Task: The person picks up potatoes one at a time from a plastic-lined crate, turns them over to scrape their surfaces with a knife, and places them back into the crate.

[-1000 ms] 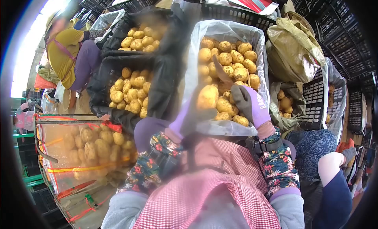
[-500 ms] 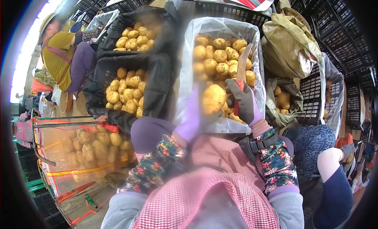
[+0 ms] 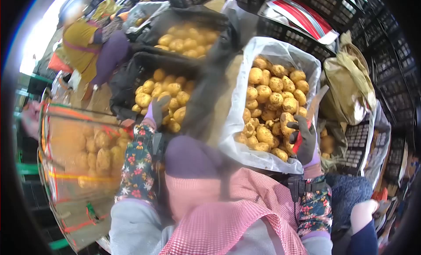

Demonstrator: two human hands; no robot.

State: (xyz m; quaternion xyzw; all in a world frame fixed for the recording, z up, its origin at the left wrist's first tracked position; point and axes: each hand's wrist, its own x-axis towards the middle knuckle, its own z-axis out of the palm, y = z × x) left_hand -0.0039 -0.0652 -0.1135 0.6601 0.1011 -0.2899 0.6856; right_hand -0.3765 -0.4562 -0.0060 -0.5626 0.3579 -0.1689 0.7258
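Observation:
My right hand (image 3: 305,139), in a grey and purple glove, is closed around the red handle of a knife (image 3: 316,102). The blade points up and away, along the right side of a crate lined with clear plastic (image 3: 237,110). Potatoes (image 3: 276,97) fill that crate, several with soil on them. Off to the left, my gloved left hand (image 3: 158,108) is among the potatoes (image 3: 177,95) in a black-lined crate (image 3: 120,86). Blur and the angle hide whether its fingers grip a potato.
Behind is another black-lined crate of potatoes (image 3: 188,40). At left stands a clear-sided bag of potatoes (image 3: 103,154). A tan sack (image 3: 348,88) is on the right, near stacked black crates (image 3: 390,49). A person in a mustard top (image 3: 81,44) crouches at far left.
My left hand has moved left from the plastic-lined crate, where it held a large potato, to the black-lined crate. My right hand still grips the knife. The view has shifted.

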